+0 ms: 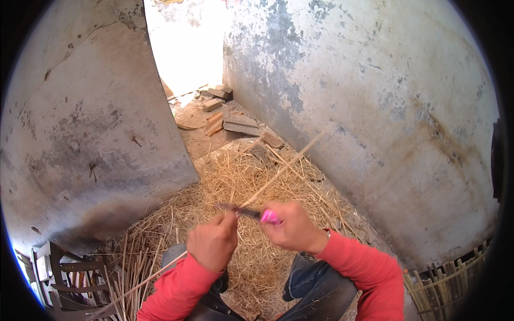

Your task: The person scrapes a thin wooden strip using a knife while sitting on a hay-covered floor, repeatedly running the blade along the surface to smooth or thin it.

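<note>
Two hands busy mid-frame. Left hand (211, 246): fingers pinched on long pale strip (278, 174), which slants lower left to upper centre-right. Right hand (289, 224): fingers wrapped round pink-handled knife (249, 212), blade at strip. Shaving looks partway; shavings (214, 182) heaped centre. Loose strips (139, 257), lower left: done or waiting, can't tell.

White glare floods the far opening (184, 48), daylight washes the right wall (364, 69), edges bow, corners sink into black!
</note>
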Action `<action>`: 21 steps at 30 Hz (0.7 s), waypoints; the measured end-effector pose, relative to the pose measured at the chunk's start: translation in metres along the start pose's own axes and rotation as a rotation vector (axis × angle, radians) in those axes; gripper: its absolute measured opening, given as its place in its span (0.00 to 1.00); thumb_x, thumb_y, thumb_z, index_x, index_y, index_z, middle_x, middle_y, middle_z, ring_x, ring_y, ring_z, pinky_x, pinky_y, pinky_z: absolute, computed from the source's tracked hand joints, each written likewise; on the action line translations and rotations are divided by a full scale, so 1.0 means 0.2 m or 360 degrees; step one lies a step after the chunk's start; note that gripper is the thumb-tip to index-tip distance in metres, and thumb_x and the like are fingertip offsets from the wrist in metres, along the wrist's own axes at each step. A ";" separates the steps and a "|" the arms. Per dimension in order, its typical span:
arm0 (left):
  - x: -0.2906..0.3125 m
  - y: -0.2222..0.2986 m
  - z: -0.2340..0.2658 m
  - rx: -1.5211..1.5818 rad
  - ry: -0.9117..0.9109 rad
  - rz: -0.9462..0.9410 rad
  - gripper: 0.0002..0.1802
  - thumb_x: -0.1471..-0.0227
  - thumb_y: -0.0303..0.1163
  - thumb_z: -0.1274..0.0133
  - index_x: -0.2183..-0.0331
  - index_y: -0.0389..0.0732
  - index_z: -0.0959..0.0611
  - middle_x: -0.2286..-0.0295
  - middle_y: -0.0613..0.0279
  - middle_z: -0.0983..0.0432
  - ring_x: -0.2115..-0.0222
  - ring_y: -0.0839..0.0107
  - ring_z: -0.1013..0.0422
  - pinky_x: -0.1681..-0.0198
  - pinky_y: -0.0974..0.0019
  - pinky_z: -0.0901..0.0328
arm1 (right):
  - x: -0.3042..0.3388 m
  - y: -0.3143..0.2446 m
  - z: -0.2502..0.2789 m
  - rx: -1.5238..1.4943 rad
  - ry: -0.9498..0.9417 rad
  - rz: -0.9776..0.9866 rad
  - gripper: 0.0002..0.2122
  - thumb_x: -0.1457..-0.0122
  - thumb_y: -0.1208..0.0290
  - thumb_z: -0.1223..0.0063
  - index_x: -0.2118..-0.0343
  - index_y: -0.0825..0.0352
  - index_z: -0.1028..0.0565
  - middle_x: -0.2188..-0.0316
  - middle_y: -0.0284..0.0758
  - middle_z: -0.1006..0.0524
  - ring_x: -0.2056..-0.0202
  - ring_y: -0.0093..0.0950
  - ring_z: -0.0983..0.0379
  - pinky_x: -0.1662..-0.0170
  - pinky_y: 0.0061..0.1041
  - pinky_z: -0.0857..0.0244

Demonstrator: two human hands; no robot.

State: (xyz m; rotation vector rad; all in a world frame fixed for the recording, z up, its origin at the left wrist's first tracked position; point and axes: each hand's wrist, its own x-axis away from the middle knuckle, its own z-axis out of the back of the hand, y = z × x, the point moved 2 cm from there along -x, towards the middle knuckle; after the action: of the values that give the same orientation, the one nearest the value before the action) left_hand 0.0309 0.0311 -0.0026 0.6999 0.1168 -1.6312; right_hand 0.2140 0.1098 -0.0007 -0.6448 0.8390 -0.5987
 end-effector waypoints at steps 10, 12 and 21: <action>-0.05 -0.10 0.04 0.0698 -0.0014 0.0345 0.10 0.40 0.28 0.40 0.71 0.31 0.16 0.85 0.58 0.29 0.85 0.71 0.36 0.79 0.65 0.42 | -0.01 0.00 0.10 0.0035 -0.0203 -0.0252 0.17 0.41 0.57 0.34 0.75 0.67 0.23 0.86 0.35 0.28 0.84 0.30 0.31 0.78 0.32 0.38; -0.04 -0.10 0.04 0.0817 -0.0096 0.0456 0.10 0.39 0.28 0.41 0.70 0.30 0.15 0.86 0.61 0.31 0.84 0.78 0.39 0.79 0.68 0.44 | -0.02 0.07 0.18 -0.0117 0.0155 -0.0524 0.20 0.36 0.53 0.39 0.75 0.67 0.23 0.86 0.29 0.31 0.82 0.21 0.36 0.77 0.28 0.42; -0.02 -0.13 0.02 0.1065 -0.0347 0.0481 0.14 0.37 0.34 0.41 0.66 0.32 0.13 0.86 0.62 0.32 0.83 0.79 0.39 0.79 0.66 0.43 | -0.01 0.37 0.34 0.0083 0.0695 -0.0527 0.22 0.27 0.57 0.52 0.76 0.69 0.29 0.86 0.29 0.38 0.80 0.18 0.44 0.76 0.30 0.48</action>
State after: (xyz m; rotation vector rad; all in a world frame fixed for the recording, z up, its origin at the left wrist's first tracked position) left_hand 0.0042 0.0372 -0.0054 0.9778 -0.6908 -1.4332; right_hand 0.2846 0.1780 -0.0181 -0.6187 1.1269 -1.0840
